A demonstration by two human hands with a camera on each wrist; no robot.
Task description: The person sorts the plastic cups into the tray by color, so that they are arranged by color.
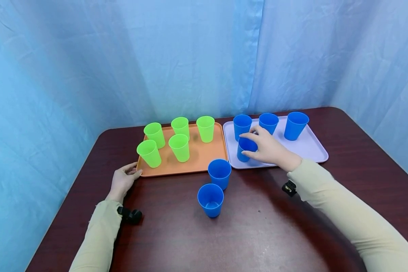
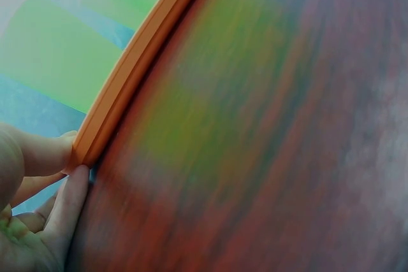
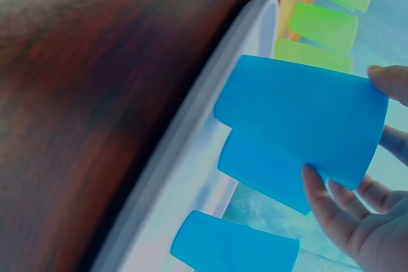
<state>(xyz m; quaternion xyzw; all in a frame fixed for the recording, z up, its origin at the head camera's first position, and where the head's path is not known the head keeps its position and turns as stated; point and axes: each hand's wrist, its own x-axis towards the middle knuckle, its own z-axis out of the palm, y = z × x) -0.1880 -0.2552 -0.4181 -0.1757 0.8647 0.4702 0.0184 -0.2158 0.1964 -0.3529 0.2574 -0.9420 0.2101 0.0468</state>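
My right hand (image 1: 268, 148) holds a blue cup (image 3: 293, 116) near its rim, thumb on one side and fingers on the other. That cup is upright at the near left corner of the lilac tray (image 1: 309, 151); whether its base touches the tray I cannot tell. Behind it on the tray stand three more blue cups (image 1: 295, 126). With thumb and fingers, my left hand (image 1: 122, 180) pinches the near left corner of the orange tray (image 2: 118, 87). Several green cups (image 1: 180, 148) stand upright on this tray, its near right part bare.
Two blue cups, one (image 1: 219, 172) behind the other (image 1: 210, 200), stand upright on the dark wooden table (image 1: 176, 238) in front of the trays. The trays lie side by side near the far edge. Blue curtains (image 1: 190, 56) hang behind the table and at its sides.
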